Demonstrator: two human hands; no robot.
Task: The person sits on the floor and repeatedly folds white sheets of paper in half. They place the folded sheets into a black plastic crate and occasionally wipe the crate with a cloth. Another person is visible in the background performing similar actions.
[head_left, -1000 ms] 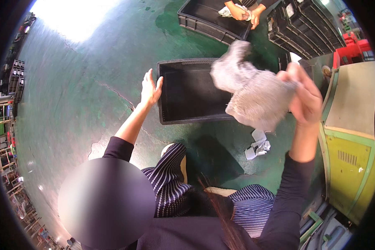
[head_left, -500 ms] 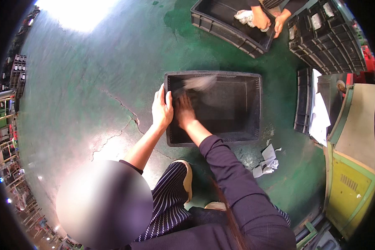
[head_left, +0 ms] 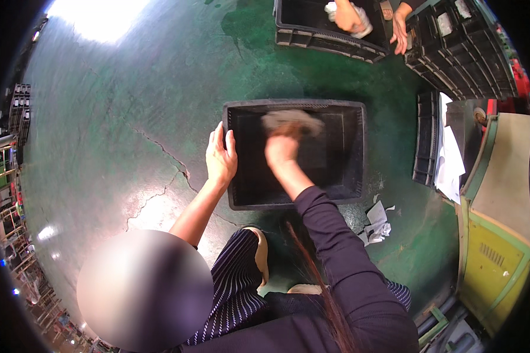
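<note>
A black plastic crate stands on the floor in front of me, its inside facing up. My left hand grips its left wall, with the thumb and fingers on either side of the rim. Inside the crate, my right hand is closed on a greyish rag. Motion smears both the rag and the fingertips, and the rag lies toward the far wall.
A co-worker's hands are at another black crate with a white rag. Crates are stacked at the far right. Torn paper scraps lie right of my feet, near a yellow-green cabinet. The green floor is cracked.
My right hand has moved from the crate's left side toward its middle, now closed on the rag. My left hand stays at the left wall. The co-worker's crate has turned and their hands have parted.
</note>
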